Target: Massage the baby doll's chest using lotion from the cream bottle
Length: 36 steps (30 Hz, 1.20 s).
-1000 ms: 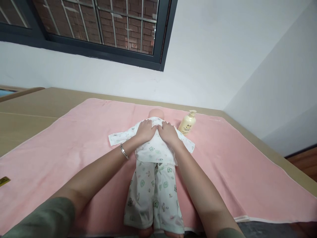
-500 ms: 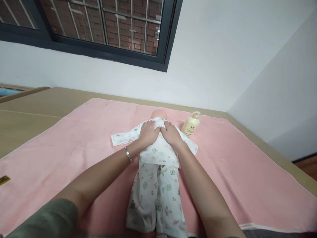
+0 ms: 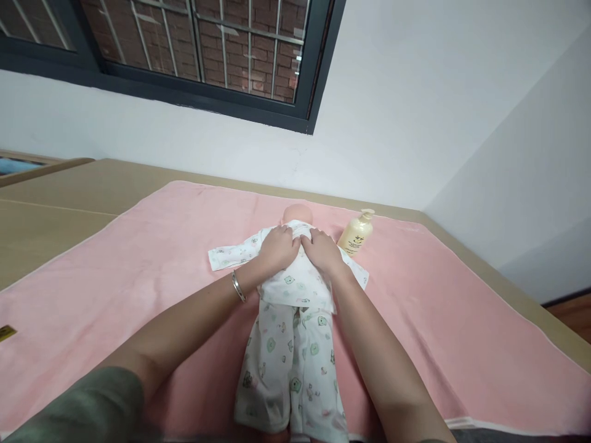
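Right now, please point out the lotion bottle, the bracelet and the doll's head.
lotion bottle [image 3: 354,237], head view, on its cream body.
bracelet [image 3: 238,287], head view, on the band at the left wrist.
doll's head [image 3: 298,213], head view, on its bare top.

The person has two bare forearms. The left hand [image 3: 278,247] has a thin silver bangle [image 3: 238,287] on the wrist. The right hand [image 3: 323,251] wears nothing. A grey-green sleeve [image 3: 87,409] covers the left upper arm
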Each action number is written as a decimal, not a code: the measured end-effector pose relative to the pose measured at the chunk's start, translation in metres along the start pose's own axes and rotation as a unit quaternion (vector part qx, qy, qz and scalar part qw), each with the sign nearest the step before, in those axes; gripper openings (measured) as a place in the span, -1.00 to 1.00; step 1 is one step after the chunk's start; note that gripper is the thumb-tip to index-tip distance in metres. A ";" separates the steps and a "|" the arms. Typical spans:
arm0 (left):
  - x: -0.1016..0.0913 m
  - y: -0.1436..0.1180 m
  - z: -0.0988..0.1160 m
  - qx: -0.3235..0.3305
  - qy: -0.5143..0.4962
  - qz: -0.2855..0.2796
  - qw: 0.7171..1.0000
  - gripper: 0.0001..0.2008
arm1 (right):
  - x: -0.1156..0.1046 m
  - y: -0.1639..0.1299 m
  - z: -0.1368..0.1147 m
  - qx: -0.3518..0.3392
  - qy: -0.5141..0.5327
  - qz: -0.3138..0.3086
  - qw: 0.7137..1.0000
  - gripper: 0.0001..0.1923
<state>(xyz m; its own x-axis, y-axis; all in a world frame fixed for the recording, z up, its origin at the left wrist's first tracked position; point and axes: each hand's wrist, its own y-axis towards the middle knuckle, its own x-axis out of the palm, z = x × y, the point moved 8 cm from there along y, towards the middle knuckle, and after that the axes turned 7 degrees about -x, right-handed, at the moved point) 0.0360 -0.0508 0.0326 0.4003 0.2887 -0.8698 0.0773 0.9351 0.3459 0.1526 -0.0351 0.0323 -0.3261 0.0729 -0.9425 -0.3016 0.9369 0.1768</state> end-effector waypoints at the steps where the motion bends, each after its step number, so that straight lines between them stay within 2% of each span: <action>1: 0.001 0.004 -0.005 -0.004 -0.011 -0.009 1.000 -0.66 | -0.003 -0.003 -0.004 0.016 -0.020 -0.001 1.000 -0.48; 4: 0.003 0.013 -0.012 0.004 -0.022 -0.027 0.999 -0.63 | -0.009 -0.011 -0.014 0.056 -0.052 -0.011 0.997 -0.50; 7: 0.003 0.011 -0.008 0.012 0.009 -0.019 1.000 -0.61 | -0.009 -0.011 -0.013 0.064 -0.044 -0.023 0.997 -0.52; 13: 0.001 -0.010 0.016 0.036 0.071 0.000 0.997 -0.66 | 0.000 0.003 0.014 0.021 0.087 -0.007 0.996 -0.42; 17: -0.003 -0.013 0.016 0.028 0.025 -0.006 0.999 -0.70 | 0.005 0.005 0.029 0.041 0.146 -0.017 0.988 -0.35; 21: -0.003 0.001 -0.005 -0.026 -0.042 -0.029 0.998 -0.63 | 0.004 0.004 0.016 0.024 0.072 -0.003 0.997 -0.43; 26: 0.009 0.022 -0.025 -0.037 -0.094 -0.065 0.993 -0.58 | 0.003 -0.007 -0.016 0.033 -0.043 -0.003 0.999 -0.48; 30: 0.014 0.023 -0.027 -0.033 -0.094 -0.034 0.994 -0.61 | 0.004 -0.012 -0.030 0.022 -0.044 -0.015 0.999 -0.51; 36: 0.014 0.010 -0.027 -0.061 -0.111 0.053 0.991 -0.60 | 0.001 -0.001 -0.009 -0.010 0.016 0.004 1.000 -0.53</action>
<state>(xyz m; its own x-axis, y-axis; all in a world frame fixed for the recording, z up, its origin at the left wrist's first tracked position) 0.0180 -0.0315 0.0142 0.5927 0.3460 -0.7273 -0.0813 0.9241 0.3734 0.1449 -0.0391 0.0340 -0.3577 0.0692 -0.9313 -0.3157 0.9296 0.1903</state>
